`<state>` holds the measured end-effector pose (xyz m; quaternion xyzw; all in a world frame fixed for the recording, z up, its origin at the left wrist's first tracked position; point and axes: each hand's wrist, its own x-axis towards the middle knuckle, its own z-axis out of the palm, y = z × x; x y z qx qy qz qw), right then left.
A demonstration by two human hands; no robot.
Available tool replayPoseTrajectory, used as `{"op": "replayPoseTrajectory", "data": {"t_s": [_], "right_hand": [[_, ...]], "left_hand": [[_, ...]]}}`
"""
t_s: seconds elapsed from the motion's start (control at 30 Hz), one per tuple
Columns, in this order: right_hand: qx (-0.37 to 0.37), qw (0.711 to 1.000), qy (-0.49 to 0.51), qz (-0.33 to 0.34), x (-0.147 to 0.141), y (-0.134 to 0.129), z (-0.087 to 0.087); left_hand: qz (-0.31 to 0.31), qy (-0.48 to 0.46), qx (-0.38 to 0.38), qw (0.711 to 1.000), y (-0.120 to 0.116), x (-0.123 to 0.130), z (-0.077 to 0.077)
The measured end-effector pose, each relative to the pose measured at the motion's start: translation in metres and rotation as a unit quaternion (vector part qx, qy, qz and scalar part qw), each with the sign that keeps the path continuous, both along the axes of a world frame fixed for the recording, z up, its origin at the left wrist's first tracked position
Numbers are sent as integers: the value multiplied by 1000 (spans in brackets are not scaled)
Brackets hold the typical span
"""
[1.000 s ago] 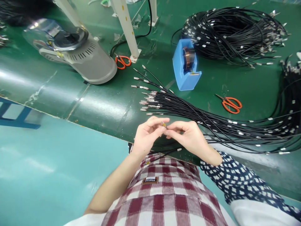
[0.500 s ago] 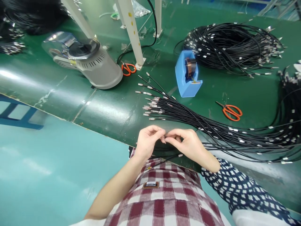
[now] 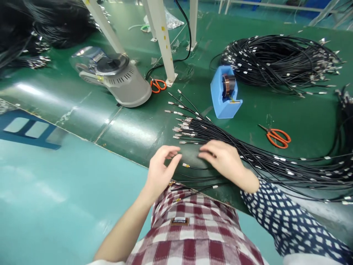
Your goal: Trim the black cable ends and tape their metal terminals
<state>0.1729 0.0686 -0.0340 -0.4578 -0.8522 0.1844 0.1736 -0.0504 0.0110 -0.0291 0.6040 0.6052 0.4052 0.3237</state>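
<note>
My left hand (image 3: 163, 167) is over the table's front edge, thumb and fingers apart, holding nothing. To its right, my right hand (image 3: 222, 156) is also parted at the fingertips, with nothing visible between them. Between the two hands lies a black cable end with a silver and yellow tip (image 3: 186, 165). Just behind them a bundle of black cables (image 3: 228, 138) with metal terminals and white tags stretches to the right. A few more black cables (image 3: 201, 189) cross the table edge near the checked apron.
Behind the bundle stands a blue tape dispenser (image 3: 220, 105), with orange scissors (image 3: 278, 138) to its right. A grey machine (image 3: 129, 86) sits at the left beside other orange scissors (image 3: 158, 86) and a white post (image 3: 165, 48). A large cable coil (image 3: 275, 60) lies at the back right.
My hands, whose fingertips met before, have moved apart and opened. The cable end between them is now in sight. The whole view has shifted slightly, with objects appearing further right and lower.
</note>
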Motion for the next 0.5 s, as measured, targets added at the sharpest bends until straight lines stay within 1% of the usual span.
{"op": "replayPoseTrajectory", "data": {"t_s": [0.03,0.07,0.1,0.17,0.27,0.33,0.43,0.5], "right_hand": [[37,999,-33,-22,1,10,-2],[60,996,-61,-29,2,19,-4],[72,994,-79,-28,2,27,-6],[80,993,-88,-13,4,36,-9],[83,993,-80,0,8,37,-13],[81,994,-74,11,9,34,-14],[68,995,-61,30,7,30,-17],[55,997,-48,30,5,29,-18]], "left_hand": [[-37,44,16,998,-2,1,-2],[-76,87,25,993,-3,3,-5],[-112,130,25,985,-5,5,-8],[-150,212,11,966,-8,11,-11],[-178,279,-3,944,-11,16,-9],[-216,312,4,925,-13,18,-6],[-276,383,22,882,-18,22,-2],[-297,413,31,860,-24,25,-4]]}}
